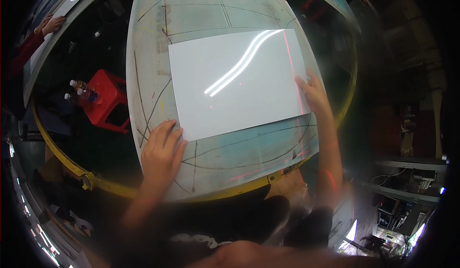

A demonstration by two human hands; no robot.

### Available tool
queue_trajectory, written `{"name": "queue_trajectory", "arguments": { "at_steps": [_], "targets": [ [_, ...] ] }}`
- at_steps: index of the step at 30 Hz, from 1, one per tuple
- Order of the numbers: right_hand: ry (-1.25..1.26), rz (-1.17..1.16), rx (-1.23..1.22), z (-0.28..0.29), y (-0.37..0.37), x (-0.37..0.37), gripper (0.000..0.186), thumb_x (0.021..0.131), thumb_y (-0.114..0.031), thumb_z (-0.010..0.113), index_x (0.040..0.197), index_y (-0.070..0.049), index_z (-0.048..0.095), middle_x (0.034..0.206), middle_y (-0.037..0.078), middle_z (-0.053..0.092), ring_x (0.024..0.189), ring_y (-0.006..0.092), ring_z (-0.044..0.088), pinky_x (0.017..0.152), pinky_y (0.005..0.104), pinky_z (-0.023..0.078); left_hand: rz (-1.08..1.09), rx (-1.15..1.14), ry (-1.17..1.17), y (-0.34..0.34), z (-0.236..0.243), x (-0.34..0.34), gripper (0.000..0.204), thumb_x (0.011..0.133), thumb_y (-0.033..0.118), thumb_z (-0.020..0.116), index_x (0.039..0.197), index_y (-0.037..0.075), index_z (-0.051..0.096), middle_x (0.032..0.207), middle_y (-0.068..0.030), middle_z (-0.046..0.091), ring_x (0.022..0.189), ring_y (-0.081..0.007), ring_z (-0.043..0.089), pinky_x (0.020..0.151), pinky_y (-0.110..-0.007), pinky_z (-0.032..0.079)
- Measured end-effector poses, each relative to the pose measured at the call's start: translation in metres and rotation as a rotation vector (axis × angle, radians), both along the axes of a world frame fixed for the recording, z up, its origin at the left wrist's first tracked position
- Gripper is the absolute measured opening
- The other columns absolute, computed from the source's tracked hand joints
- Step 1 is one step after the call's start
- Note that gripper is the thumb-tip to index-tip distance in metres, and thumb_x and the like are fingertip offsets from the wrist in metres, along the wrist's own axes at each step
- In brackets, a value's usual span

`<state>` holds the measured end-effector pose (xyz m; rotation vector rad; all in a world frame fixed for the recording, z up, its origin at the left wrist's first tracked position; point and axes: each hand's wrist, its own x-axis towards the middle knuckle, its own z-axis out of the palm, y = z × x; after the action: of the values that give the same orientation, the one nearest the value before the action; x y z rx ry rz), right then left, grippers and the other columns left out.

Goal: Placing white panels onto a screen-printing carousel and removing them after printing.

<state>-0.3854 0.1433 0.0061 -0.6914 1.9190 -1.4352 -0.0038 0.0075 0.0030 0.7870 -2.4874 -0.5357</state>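
White sheet [239, 83] flat on scuffed desk [153, 38], left hand [162, 150] pressed open on corner, right hand [314, 93] open, fingertips holding edge.

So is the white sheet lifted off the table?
No, the white sheet lies flat on the table, with both hands at its edges.
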Motion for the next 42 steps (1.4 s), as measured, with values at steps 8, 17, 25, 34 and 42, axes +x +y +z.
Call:
{"name": "queue_trajectory", "arguments": {
  "at_steps": [8, 17, 25, 34, 42],
  "targets": [
    [0.022, 0.018, 0.012, -0.004, 0.0, -0.001, 0.036, 0.091, -0.012, 0.06, 0.12, 0.004, 0.046, 0.101, 0.013, 0.064, 0.088, 0.0156, 0.062, 0.08, 0.0267, 0.049, 0.01, 0.014, -0.018, 0.001, 0.001, -0.001, 0.022, 0.075, 0.007, 0.069, 0.096, 0.003, 0.062, 0.115, -0.0113, 0.059, 0.104, -0.0307, 0.057, 0.085, -0.037, 0.048],
    [0.442, -0.099, 0.144, -0.008, -0.001, -0.001, 0.049, 0.082, -0.015, 0.07, 0.123, 0.002, 0.05, 0.112, 0.014, 0.055, 0.095, 0.019, 0.055, 0.083, 0.0293, 0.047, 0.02, 0.042, -0.042, 0.001, 0.006, -0.004, 0.02, 0.075, 0.006, 0.068, 0.094, 0.004, 0.062, 0.115, -0.0103, 0.058, 0.104, -0.0305, 0.057, 0.083, -0.037, 0.048],
    [0.729, -0.066, 0.208, -0.021, -0.007, 0.003, 0.047, 0.077, -0.013, 0.073, 0.117, 0.003, 0.057, 0.103, 0.012, 0.051, 0.093, 0.0225, 0.054, 0.086, 0.0309, 0.045, 0.053, 0.031, -0.041, 0.003, 0.001, -0.001, 0.02, 0.075, 0.005, 0.068, 0.094, 0.004, 0.062, 0.115, -0.0092, 0.058, 0.103, -0.029, 0.057, 0.083, -0.037, 0.048],
    [0.734, -0.06, 0.203, -0.021, -0.004, 0.004, 0.046, 0.078, -0.013, 0.071, 0.118, 0.005, 0.055, 0.103, 0.012, 0.05, 0.095, 0.0233, 0.053, 0.088, 0.0312, 0.044, 0.04, 0.03, -0.045, 0.004, 0.004, -0.004, 0.018, 0.078, 0.006, 0.065, 0.095, 0.003, 0.061, 0.115, -0.0098, 0.057, 0.105, -0.0303, 0.056, 0.082, -0.038, 0.048],
    [0.779, -0.05, 0.22, -0.024, -0.001, 0.004, 0.047, 0.079, -0.014, 0.07, 0.119, 0.006, 0.054, 0.105, 0.013, 0.05, 0.098, 0.0239, 0.053, 0.089, 0.0316, 0.043, 0.053, 0.052, -0.041, 0.004, 0.004, -0.005, 0.02, 0.077, 0.006, 0.066, 0.097, 0.004, 0.061, 0.116, -0.0087, 0.058, 0.105, -0.0293, 0.056, 0.085, -0.037, 0.047]
  ]
}}
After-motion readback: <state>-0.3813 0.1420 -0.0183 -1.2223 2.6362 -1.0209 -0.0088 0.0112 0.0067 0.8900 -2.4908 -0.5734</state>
